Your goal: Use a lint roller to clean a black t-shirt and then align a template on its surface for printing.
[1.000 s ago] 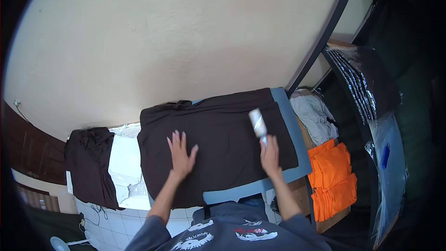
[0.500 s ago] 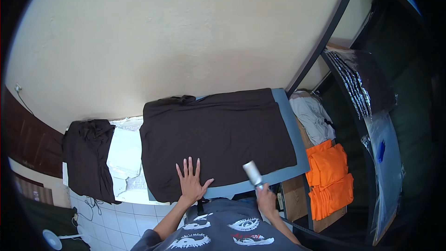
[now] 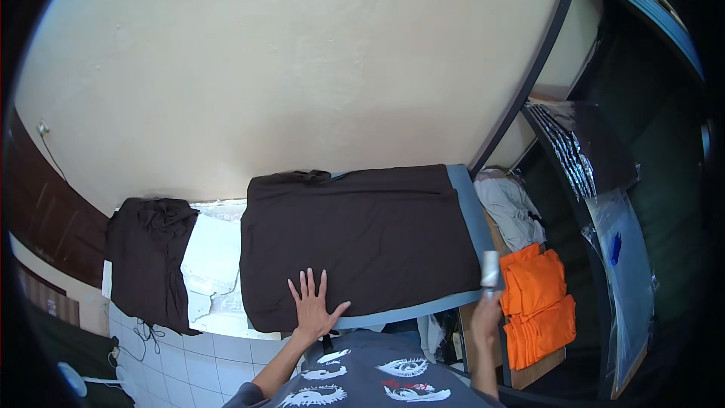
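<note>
Moved since half a second ago: one lint roller, white-headed, carried by the right hand from the near edge of the dark brown cloth to just past its right edge. Landmark for all places, as seen from where I stand: that same cloth, spread nearly flat on a blue board. Right hand: fingers curled round the roller's handle, head pointing away from the wearer; contact between roller and board, cannot tell. Left hand: palm down at the cloth's near edge, fingers spread, thumb stretched to the right, nothing gripped, same spot as before. Hands: well apart. Edges: a strip of board shows along the cloth's right side and part of its near side; the far side lies close to the wall. Room: a broad flat span of cloth beyond the left hand; on the right, tighter, with folded orange cloths just beside the roller. Left of the cloth: white sheeting, then a crumpled dark garment.
</note>
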`<state>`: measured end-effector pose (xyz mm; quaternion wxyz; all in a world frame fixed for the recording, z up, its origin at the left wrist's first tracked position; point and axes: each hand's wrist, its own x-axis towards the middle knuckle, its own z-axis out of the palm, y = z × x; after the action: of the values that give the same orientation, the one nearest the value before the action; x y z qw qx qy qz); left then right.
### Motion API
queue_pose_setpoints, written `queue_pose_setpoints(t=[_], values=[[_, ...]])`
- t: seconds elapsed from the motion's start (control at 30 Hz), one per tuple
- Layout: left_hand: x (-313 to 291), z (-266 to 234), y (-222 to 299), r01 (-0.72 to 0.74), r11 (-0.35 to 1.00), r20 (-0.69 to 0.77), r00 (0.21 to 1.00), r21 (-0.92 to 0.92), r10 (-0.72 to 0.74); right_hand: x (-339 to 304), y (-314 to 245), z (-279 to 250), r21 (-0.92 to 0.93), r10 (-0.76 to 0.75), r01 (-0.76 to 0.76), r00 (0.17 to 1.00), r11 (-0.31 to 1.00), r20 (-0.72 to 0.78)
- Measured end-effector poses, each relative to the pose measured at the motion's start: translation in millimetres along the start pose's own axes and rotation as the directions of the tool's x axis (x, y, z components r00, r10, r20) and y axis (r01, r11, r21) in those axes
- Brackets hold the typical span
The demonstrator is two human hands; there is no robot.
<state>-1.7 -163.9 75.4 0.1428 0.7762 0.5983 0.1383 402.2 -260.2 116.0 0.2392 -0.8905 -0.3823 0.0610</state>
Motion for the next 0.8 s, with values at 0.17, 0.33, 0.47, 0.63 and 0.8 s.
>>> queue_pose_setpoints(t=[0.17,0.33,0.47,0.63,0.8], values=[[3.0,6.0,0.7,0.019,1.0,-0.038,0.999,0.005,-0.019,-96.9,-65.1,74.5,0.282,-0.407,0.314,0.829,0.907,0.385],[2.8,6.4,1.5,-0.007,0.983,-0.009,1.0,0.181,0.009,-99.4,-62.2,71.3,0.202,-0.297,0.22,0.772,0.954,0.562],[-0.6,7.0,4.0,0.011,0.98,-0.004,1.0,0.199,-0.01,-56.7,-0.1,61.7,0.008,-0.178,0.183,0.942,0.983,0.283],[-7.2,5.5,-0.2,0.005,0.984,0.021,1.0,0.18,-0.009,14.0,70.2,26.7,-0.02,0.042,-0.039,0.979,0.999,0.201],[-18.8,2.2,-0.8,0.004,0.998,-0.017,1.0,0.068,-0.003,0.3,27.3,15.7,0.014,-0.034,0.034,0.999,0.999,0.017]])
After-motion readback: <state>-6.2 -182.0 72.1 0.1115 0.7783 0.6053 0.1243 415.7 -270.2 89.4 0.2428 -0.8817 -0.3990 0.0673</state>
